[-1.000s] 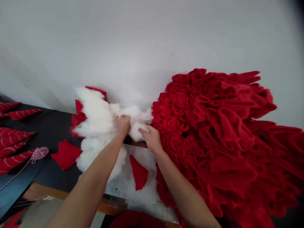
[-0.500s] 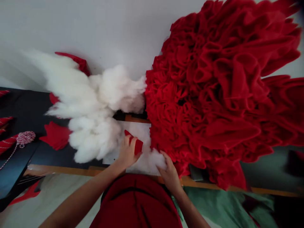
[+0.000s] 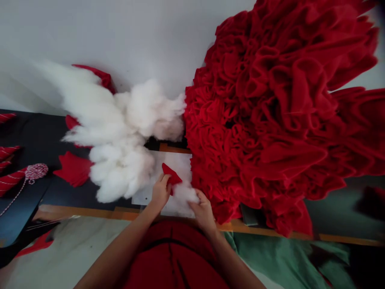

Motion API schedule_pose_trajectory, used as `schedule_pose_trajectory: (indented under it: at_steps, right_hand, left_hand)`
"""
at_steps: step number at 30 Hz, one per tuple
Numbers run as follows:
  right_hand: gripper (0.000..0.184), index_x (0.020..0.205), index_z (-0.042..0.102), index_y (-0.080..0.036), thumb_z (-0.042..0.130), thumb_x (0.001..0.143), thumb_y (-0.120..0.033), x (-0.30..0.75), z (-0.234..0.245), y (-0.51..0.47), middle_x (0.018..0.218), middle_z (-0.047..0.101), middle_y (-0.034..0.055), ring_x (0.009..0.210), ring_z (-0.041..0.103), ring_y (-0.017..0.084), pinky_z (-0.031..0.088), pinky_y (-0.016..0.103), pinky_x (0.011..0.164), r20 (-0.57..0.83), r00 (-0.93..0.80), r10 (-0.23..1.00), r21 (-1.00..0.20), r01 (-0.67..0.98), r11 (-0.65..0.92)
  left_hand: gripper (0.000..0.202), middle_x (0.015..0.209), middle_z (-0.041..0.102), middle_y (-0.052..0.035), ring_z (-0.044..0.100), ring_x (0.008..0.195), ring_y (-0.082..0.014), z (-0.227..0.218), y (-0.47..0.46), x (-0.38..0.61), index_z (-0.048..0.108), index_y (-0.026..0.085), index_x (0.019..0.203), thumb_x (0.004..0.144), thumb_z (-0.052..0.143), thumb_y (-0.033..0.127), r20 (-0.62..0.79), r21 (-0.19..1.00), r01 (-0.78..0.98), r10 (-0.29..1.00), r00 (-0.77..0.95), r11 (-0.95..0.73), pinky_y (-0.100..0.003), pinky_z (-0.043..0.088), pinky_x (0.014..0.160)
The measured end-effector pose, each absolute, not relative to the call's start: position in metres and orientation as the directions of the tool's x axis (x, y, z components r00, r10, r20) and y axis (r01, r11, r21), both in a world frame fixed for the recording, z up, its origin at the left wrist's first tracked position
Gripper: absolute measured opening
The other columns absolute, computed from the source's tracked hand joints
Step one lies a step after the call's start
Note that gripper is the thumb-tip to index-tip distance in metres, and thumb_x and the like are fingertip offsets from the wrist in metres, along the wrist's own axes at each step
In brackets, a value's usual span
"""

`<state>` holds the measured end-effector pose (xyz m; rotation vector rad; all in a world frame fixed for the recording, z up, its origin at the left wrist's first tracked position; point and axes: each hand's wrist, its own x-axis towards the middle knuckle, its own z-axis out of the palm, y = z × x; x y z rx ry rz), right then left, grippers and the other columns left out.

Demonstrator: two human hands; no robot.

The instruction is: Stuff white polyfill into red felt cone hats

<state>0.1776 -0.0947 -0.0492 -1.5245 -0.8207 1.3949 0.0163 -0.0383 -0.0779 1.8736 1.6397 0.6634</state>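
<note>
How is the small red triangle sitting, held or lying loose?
The red triangle is held: the left hand grips its edge.

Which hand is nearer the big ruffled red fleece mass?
The right hand, at the lower edge of the ruffled red fleece mass; the left hand, farther left, holds a red fabric triangle.

Bright even light, soft shadows, warped edges, sl. blur

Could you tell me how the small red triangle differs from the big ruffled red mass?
The small red felt triangle is flat and held by the left hand, whereas the big ruffled red fabric mass is far larger, deeply folded and not in that hand. Both are the same vivid red.
</note>
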Motion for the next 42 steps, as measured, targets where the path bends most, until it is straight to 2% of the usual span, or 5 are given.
schedule_pose_trajectory:
  at_steps: [10,20,28,34,42]
  right_hand:
    - [0.048,0.102,0.064,-0.024,0.04,0.068,0.0,0.153,-0.059,-0.084,0.113,0.063,0.0087,0.11,0.056,0.022,0.047,0.044,0.097,0.24,-0.281,0.929,-0.786,0.505,0.356]
    - [0.035,0.087,0.06,-0.019,0.04,0.061,-0.005,0.151,-0.058,-0.051,0.078,0.065,0.0047,0.075,0.063,0.02,0.054,0.033,0.073,-0.057,0.053,0.997,-0.872,0.484,-0.076]
    - [0.049,0.117,0.053,-0.022,0.046,0.07,-0.013,0.149,-0.034,-0.051,0.1,0.067,0.0036,0.086,0.065,0.018,0.053,0.029,0.073,-0.076,0.018,0.997,-0.967,0.241,-0.078]
    - [0.03,0.085,0.064,-0.022,0.048,0.062,-0.009,0.169,-0.037,-0.049,0.105,0.059,0.0083,0.102,0.055,0.023,0.042,0.04,0.094,0.002,0.22,0.975,-0.921,0.381,-0.084]
    - [0.047,0.093,0.05,-0.019,0.04,0.048,-0.013,0.172,-0.057,-0.039,0.083,0.062,0.0033,0.07,0.06,0.017,0.049,0.025,0.059,-0.175,0.211,0.962,-0.962,0.173,-0.213]
  left_hand:
    - [0.03,0.094,0.07,-0.0075,0.065,0.08,-0.0194,-0.062,-0.032,0.014,0.059,0.016,0.105,0.079,0.045,0.016,-0.024,0.785,0.617,0.993,0.118,-0.054,-0.032,0.051,0.073]
    - [0.035,0.091,0.071,-0.0064,0.066,0.079,-0.0185,-0.041,-0.027,0.024,0.061,0.022,0.115,0.084,0.044,0.019,0.11,0.713,0.614,0.919,0.379,-0.339,-0.031,0.053,0.076]
    - [0.035,0.104,0.069,-0.0066,0.064,0.094,-0.0196,-0.046,-0.023,0.027,0.064,0.018,0.105,0.08,0.04,0.014,0.005,0.933,0.36,0.998,0.07,-0.03,-0.035,0.051,0.084]
    - [0.03,0.102,0.07,-0.0063,0.063,0.097,-0.0188,-0.044,-0.025,0.03,0.066,0.018,0.097,0.077,0.043,0.016,-0.129,0.983,0.138,0.991,0.038,0.123,-0.035,0.048,0.089]
    - [0.03,0.094,0.068,-0.0068,0.061,0.087,-0.0182,-0.038,-0.03,0.033,0.063,0.016,0.1,0.082,0.049,0.035,-0.205,0.979,0.036,0.975,0.089,0.202,-0.031,0.05,0.077]
